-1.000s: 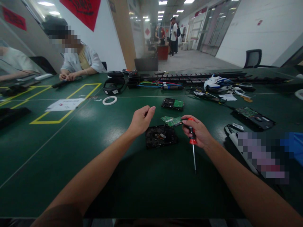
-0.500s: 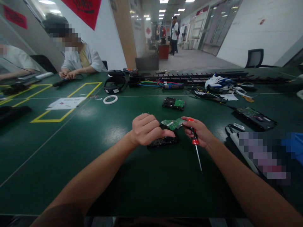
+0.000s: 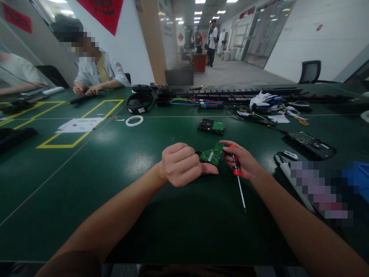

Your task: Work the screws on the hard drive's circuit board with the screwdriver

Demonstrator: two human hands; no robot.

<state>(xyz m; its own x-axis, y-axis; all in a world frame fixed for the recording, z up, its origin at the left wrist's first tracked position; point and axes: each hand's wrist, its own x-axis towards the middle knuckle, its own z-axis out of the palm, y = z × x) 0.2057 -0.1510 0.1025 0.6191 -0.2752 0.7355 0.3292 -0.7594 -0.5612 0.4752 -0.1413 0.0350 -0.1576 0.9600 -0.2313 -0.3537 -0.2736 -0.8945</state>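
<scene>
My left hand [image 3: 180,164] is closed over a black hard drive that it almost hides, and only the drive's dark edge [image 3: 205,174] shows under my thumb. My right hand [image 3: 243,161] grips a screwdriver [image 3: 238,178] by its red handle, shaft pointing down toward me. Its fingertips also touch a small green circuit board [image 3: 212,154], which stands tilted up between my two hands over the drive.
Another hard drive with a green board [image 3: 211,126] lies just beyond my hands. A dark drive [image 3: 309,143] lies at the right. A white tape ring [image 3: 134,121], black headset [image 3: 140,102], coloured cables [image 3: 198,103] and gloves [image 3: 265,99] sit farther back. A person [image 3: 95,69] is seated at the far left.
My left hand came down from above the table and closed over the black drive. The green board rose from lying flat to tilting up on edge. The screwdriver hand barely moved.
</scene>
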